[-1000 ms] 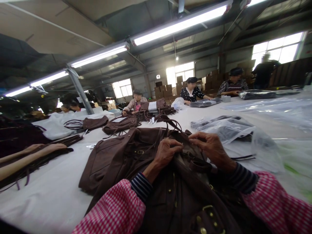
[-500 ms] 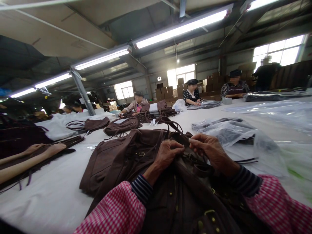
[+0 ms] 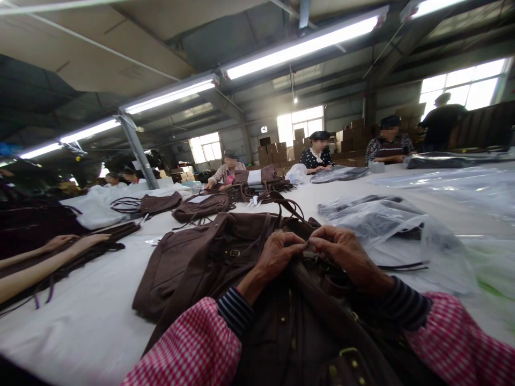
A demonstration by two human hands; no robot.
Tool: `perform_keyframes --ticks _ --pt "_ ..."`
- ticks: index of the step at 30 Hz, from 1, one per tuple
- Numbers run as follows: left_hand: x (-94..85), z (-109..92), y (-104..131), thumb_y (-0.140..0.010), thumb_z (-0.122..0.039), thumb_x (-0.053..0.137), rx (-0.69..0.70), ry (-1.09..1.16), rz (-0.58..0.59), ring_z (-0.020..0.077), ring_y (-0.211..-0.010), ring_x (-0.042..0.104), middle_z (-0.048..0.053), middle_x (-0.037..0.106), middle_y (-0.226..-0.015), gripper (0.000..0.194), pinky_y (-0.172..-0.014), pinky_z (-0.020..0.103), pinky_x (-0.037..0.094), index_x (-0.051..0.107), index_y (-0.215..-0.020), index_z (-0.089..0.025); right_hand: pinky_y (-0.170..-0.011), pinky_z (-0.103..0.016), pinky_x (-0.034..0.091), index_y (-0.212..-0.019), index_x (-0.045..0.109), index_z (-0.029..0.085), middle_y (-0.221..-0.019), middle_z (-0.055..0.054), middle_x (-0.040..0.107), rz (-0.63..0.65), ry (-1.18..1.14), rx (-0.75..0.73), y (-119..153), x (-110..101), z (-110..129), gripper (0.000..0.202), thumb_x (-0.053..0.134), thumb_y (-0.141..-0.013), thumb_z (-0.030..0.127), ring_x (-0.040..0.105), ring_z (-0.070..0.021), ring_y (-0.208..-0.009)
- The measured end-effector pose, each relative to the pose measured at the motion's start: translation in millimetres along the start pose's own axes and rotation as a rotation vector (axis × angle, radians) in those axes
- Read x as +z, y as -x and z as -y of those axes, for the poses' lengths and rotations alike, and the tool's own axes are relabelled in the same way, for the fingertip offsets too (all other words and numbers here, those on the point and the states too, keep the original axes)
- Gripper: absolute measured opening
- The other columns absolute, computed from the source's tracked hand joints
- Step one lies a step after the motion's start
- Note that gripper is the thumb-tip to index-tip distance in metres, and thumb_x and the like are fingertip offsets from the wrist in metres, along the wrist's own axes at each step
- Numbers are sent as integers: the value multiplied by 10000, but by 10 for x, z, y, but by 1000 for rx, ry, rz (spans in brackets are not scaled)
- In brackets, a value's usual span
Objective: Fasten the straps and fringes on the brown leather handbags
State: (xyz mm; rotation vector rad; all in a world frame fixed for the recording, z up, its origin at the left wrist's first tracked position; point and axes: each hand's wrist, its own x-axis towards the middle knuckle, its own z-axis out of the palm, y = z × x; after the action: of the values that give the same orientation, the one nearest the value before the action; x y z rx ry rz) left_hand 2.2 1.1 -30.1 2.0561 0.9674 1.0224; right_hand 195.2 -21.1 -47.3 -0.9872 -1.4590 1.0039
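A large dark brown bag with brass-coloured fittings lies in front of me, its lower part running out of view. Above its upper edge, my left hand is closed in a pinch of thumb and forefinger. My right hand pinches too, its fingertips meeting those of the left. Whatever sits between the fingertips is too small to name. Brown leather-like material with a small buckle spreads to the left of my hands. Thin dark straps loop up just behind them.
Clear plastic wrapping around dark items lies to the right. Further brown bags rest across the white table. A co-worker's forearms reach in from the left over brown pieces. Other people sit along the far side.
My right hand has moved left and slightly down, so its fingertips now meet those of my left hand. The left hand stays almost in place.
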Motion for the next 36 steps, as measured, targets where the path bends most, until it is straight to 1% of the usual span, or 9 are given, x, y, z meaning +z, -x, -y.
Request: perform_keyframes --ticks 5,11,19,22,27,30,31,35,36 --pt "6 27 -2 -824 -400 704 -12 -72 -6 175 -804 620 16 725 -771 232 -771 283 409 805 -833 -192 -455 -224 269 -881 690 169 -637 25 613 31 -82 91 15 13 -34 251 740 -801 402 447 -79 -517" --pt "12 69 0 -814 -404 711 -25 -84 -7 189 -834 619 24 725 -802 228 -768 283 425 811 -858 -204 -480 -226 294 -854 678 163 -649 15 622 35 -59 62 14 17 -31 260 743 -797 408 474 -87 -553" --pt "6 43 10 -815 -388 697 -13 -119 -12 197 -870 607 21 725 -815 204 -782 288 424 803 -826 -215 -466 -231 281 -829 655 172 -677 17 639 25 -65 45 28 17 -41 254 755 -777 400 458 -86 -543" --pt "4 34 19 -826 -390 681 -24 -133 7 197 -863 608 21 721 -813 212 -782 289 436 801 -850 -217 -482 -233 302 -823 662 168 -685 5 655 53 -60 47 21 22 -41 252 753 -771 397 485 -96 -562" --pt "-5 22 29 -828 -368 672 -30 -247 28 214 -930 608 18 725 -852 197 -879 316 448 804 -894 -238 -538 -246 372 -827 675 167 -691 0 657 71 -19 18 17 31 -57 225 729 -775 379 519 -116 -601" --pt "-13 28 26 -828 -367 666 -33 -275 39 219 -951 605 21 726 -866 199 -897 324 447 803 -894 -238 -560 -252 395 -807 669 171 -684 10 638 102 21 -8 22 37 -75 190 720 -767 350 518 -121 -612" --pt "-16 34 24 -830 -374 663 -34 -273 42 219 -948 605 22 725 -862 206 -891 322 448 803 -894 -235 -558 -253 395 -801 667 173 -680 12 633 96 32 -19 24 38 -80 183 718 -766 346 516 -122 -609" --pt "-16 63 16 -835 -398 663 -18 -223 28 212 -922 605 22 722 -833 221 -853 308 440 797 -873 -227 -525 -258 371 -802 660 187 -674 13 634 -30 41 -32 33 33 -83 186 702 -795 369 510 -123 -581" --pt "-15 67 15 -834 -398 665 -16 -207 28 209 -906 607 20 721 -822 218 -843 306 439 795 -863 -226 -518 -258 363 -803 658 189 -667 14 633 -40 32 -25 36 31 -80 189 701 -797 374 505 -122 -572"
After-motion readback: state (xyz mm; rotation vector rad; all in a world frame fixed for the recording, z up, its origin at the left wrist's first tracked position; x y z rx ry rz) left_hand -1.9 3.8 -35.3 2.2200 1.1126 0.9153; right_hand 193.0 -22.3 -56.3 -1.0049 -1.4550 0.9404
